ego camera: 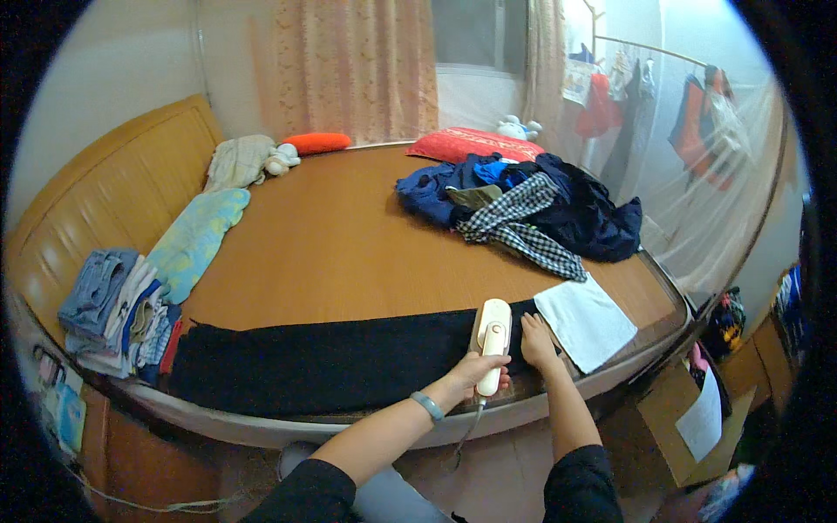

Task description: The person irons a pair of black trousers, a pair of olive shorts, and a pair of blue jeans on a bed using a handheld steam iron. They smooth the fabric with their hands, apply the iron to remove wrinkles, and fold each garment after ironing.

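A cream handheld garment iron point(494, 340) is gripped by its handle in my left hand point(480, 372), with the soleplate side down on black trousers point(327, 366). The trousers lie lengthwise along the near edge of the bed. Just right of the iron, my right hand point(538, 341) lies on the right end of the trousers, fingers extended over the fabric. Beside that hand is a flat white cloth point(586, 320). From the iron's lower end a power cord point(467, 438) hangs over the bed's edge.
A crumpled pile of dark clothes point(523, 202) lies on the brown bed mat point(327, 248). Folded clothes point(118, 314) are stacked at the left by the wooden headboard point(118, 176). A mosquito net point(706, 170) hangs at the right; an open cardboard box point(667, 418) stands below.
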`<state>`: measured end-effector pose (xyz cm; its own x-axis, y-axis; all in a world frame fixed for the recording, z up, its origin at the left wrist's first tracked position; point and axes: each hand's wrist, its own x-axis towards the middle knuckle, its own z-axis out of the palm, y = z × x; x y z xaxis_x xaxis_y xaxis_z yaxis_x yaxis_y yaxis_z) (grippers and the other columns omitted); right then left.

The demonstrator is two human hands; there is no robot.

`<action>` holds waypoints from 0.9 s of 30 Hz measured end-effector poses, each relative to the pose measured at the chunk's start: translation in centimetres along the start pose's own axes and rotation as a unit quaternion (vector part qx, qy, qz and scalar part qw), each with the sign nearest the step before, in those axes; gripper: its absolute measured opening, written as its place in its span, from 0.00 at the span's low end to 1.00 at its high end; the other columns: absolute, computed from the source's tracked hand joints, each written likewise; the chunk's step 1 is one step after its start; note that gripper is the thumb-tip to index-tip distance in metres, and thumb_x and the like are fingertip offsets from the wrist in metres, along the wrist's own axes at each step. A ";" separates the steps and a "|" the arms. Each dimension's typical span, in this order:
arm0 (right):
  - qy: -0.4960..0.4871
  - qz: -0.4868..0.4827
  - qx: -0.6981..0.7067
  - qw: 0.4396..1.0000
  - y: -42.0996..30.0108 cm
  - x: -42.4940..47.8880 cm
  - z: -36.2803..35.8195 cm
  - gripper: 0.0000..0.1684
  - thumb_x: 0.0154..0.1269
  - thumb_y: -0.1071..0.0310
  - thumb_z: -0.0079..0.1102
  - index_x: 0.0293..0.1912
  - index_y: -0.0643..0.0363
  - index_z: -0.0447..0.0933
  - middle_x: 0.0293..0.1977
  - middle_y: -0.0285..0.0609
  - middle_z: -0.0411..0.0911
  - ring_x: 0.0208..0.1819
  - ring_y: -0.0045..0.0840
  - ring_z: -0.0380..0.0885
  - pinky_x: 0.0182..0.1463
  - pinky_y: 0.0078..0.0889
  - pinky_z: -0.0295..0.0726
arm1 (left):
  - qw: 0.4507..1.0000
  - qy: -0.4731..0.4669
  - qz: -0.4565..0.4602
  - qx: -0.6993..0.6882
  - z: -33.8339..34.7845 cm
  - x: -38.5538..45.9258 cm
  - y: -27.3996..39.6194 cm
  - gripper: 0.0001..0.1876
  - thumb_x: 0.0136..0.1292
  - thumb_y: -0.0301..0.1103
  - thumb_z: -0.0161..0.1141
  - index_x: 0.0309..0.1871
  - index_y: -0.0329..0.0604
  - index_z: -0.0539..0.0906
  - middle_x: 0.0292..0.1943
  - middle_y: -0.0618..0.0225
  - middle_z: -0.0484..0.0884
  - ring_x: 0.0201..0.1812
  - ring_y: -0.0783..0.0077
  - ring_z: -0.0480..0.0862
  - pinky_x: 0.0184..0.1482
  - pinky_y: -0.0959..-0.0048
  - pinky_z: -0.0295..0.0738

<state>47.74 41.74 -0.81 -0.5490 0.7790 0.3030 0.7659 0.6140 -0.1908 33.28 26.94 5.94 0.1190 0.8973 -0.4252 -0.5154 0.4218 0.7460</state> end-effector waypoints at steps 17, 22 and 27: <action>-0.049 0.017 -0.059 0.997 -0.8 -0.4 0.5 0.29 0.64 0.60 0.41 0.61 0.62 0.54 0.63 0.46 0.52 0.65 0.38 0.48 0.66 0.40 0.47 | 0.987 0.129 0.058 0.077 -6.5 -9.2 0.5 0.13 0.50 0.30 0.60 0.36 0.32 0.71 0.18 0.68 0.73 0.15 0.79 0.74 0.13 0.79 0.71; -0.060 0.026 -0.055 0.996 -0.9 -0.4 0.0 0.30 0.63 0.59 0.41 0.61 0.63 0.54 0.64 0.47 0.50 0.66 0.37 0.46 0.67 0.39 0.44 | 0.978 0.189 0.046 0.072 -12.8 -17.2 2.2 0.11 0.50 0.31 0.60 0.34 0.35 0.73 0.17 0.68 0.74 0.14 0.78 0.73 0.15 0.80 0.71; -0.060 0.024 -0.052 0.997 -0.8 -0.5 0.3 0.30 0.65 0.58 0.39 0.61 0.64 0.53 0.64 0.47 0.50 0.66 0.38 0.45 0.67 0.39 0.44 | 0.952 0.291 0.068 0.059 -19.6 -24.5 2.2 0.10 0.51 0.32 0.61 0.33 0.38 0.73 0.19 0.70 0.74 0.16 0.80 0.74 0.15 0.80 0.71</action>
<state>47.32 40.95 -1.04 -0.5419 0.8206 0.1817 0.8193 0.5640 -0.1032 12.61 3.33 7.98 -0.4505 0.7343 -0.5077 -0.3899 0.3497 0.8519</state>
